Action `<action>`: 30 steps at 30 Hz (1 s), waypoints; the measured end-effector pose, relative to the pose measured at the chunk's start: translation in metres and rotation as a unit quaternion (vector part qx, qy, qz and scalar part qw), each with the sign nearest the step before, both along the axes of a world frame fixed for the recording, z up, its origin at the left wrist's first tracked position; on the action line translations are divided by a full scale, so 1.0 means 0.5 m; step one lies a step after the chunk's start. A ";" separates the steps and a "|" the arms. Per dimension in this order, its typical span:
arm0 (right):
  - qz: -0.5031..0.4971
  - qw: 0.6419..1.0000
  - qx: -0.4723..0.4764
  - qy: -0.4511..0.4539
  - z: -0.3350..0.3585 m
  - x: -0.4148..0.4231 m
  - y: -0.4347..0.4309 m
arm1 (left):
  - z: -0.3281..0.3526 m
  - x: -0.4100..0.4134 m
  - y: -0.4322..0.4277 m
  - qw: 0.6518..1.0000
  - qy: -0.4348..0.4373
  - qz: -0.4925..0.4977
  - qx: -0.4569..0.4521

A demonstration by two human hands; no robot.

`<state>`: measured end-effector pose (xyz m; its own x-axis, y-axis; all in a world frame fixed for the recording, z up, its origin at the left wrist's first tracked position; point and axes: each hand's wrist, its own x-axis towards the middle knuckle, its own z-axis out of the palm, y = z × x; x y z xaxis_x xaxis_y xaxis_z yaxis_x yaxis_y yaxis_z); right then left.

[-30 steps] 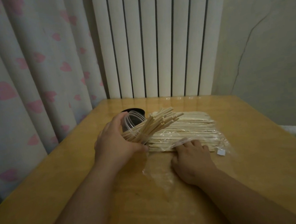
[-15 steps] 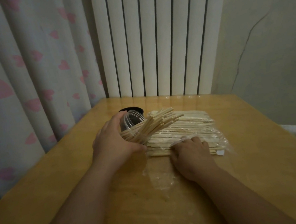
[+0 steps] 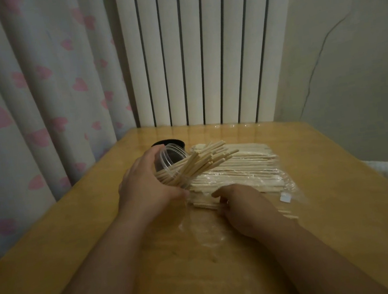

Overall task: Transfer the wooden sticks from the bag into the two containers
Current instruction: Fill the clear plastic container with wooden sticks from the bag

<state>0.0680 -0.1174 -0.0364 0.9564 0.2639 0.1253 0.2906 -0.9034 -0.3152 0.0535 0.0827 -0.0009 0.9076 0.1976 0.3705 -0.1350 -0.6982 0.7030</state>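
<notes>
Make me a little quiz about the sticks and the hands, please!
1. True or false: the clear container stands upright on the table.
2. Which hand holds the clear container? A) the left hand B) the right hand
3. Fill in: most of the wooden sticks still lie in the plastic ____.

Key:
1. False. It is tilted, with a bunch of sticks poking out of its mouth.
2. A. The right hand rests at the near end of the sticks in the bag.
3. bag.
</notes>
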 end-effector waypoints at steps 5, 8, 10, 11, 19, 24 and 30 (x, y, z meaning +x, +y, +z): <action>0.003 0.997 -0.071 0.016 0.003 0.001 0.010 | -0.001 0.000 0.002 1.000 -0.002 -0.002 -0.005; -0.002 0.993 -0.119 0.004 0.004 -0.004 0.013 | -0.002 0.002 0.002 1.000 -0.004 -0.001 -0.007; -0.003 0.988 -0.152 -0.005 0.001 -0.010 0.015 | -0.003 0.003 0.002 1.000 -0.004 0.000 -0.007; -0.001 0.987 -0.160 -0.007 0.001 -0.013 0.015 | -0.003 0.004 0.002 1.000 -0.004 0.002 -0.006; 0.010 0.994 -0.088 -0.070 0.045 -0.040 0.012 | -0.005 0.005 0.002 1.000 -0.009 0.003 -0.007; 0.037 0.983 -0.087 -0.160 0.073 -0.066 0.014 | -0.003 0.004 0.004 1.000 -0.006 0.002 -0.025; 0.031 0.970 -0.123 -0.207 0.094 -0.070 0.004 | -0.001 0.005 0.006 0.999 0.001 -0.006 -0.043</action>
<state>0.0331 -0.1155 0.0104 0.8190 0.3893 0.4214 0.4018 -0.9136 0.0631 0.0560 0.0859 -0.0015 0.9111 0.2171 0.3503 -0.1415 -0.6334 0.7607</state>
